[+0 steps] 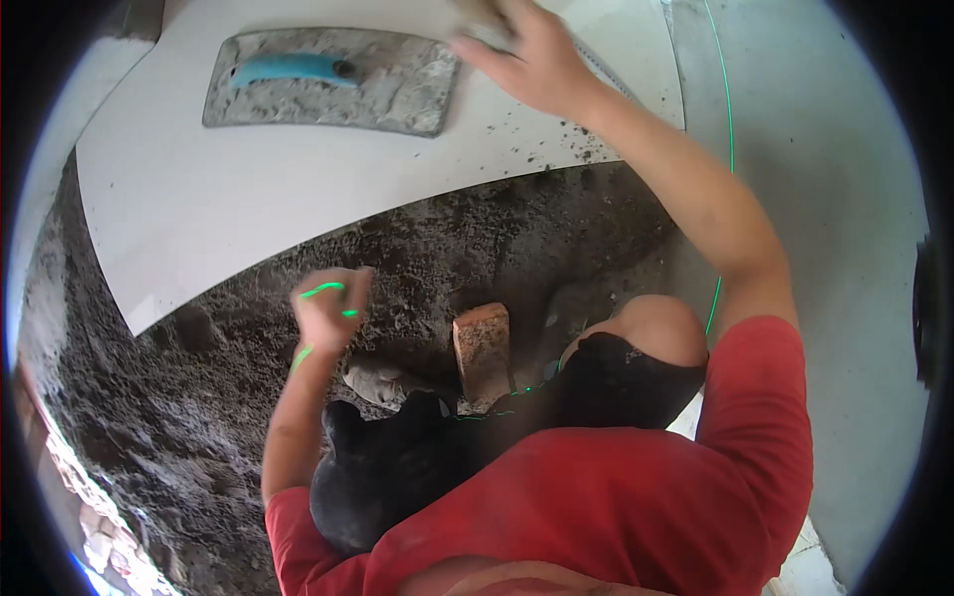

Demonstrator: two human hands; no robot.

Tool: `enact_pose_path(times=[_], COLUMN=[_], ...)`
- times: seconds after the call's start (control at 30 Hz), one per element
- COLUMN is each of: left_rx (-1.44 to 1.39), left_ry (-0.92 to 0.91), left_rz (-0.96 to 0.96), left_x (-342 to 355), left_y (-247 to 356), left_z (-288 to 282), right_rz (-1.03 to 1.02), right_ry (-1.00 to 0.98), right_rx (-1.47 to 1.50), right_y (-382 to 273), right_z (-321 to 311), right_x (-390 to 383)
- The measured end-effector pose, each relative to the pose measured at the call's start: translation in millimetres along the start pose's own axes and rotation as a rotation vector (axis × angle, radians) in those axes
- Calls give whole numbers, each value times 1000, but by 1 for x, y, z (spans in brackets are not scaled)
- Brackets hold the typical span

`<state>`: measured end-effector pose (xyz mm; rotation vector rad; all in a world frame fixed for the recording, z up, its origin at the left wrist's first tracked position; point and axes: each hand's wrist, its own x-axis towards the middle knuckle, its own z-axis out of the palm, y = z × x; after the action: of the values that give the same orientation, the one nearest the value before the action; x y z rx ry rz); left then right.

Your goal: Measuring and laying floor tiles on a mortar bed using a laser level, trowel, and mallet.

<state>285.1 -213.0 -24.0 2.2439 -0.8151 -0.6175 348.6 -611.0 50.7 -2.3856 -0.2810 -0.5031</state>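
My right hand (542,65) reaches over a large pale tile (248,194) and grips a blurred, brownish object (485,18) that runs up to the top edge of the view. I cannot make out its kind. To its left, a grey mortar-crusted plastering float (397,94) with a blue handle (298,70) lies on the tile. My left hand (330,310) is above the dark, rough mortar bed (427,233) near the tile's curved-looking front edge. Its fingers are curled in, with nothing visible in them. Green laser light falls across that hand and wrist.
A brick piece (482,348) stands on the mortar before my knees. Mortar crumbs (556,147) dot the tile's near right part. A thin graduated strip (604,70) lies beside my right wrist. A green laser line (728,109) runs along the pale wall (825,199) at right.
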Motion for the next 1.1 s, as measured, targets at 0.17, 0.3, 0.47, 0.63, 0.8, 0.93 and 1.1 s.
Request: enact_pose_path(times=[0.17, 0.3, 0.47, 0.63, 0.8, 0.93, 1.1], left_rx=[567, 694, 622, 168, 846, 916, 1059], left_ry=[48, 194, 58, -441, 282, 192, 206], left_rz=[152, -81, -4, 382, 404, 174, 142], left_x=[76, 115, 138, 162, 291, 295, 237], left_y=[-48, -34, 37, 144, 91, 18, -35], left_z=[6, 56, 121, 113, 69, 30, -15], right_rz=[842, 960, 1195, 1352, 1295, 1282, 1192], right_ry=[59, 269, 450, 545, 591, 597, 606], right_rx=[356, 119, 311, 365, 501, 546, 426], right_y=[-13, -3, 0, -1, 9, 15, 20], right_z=[-97, -135, -121, -108, -98, -96, -105], right_x=[-139, -255, -346, -370, -374, -367, -388])
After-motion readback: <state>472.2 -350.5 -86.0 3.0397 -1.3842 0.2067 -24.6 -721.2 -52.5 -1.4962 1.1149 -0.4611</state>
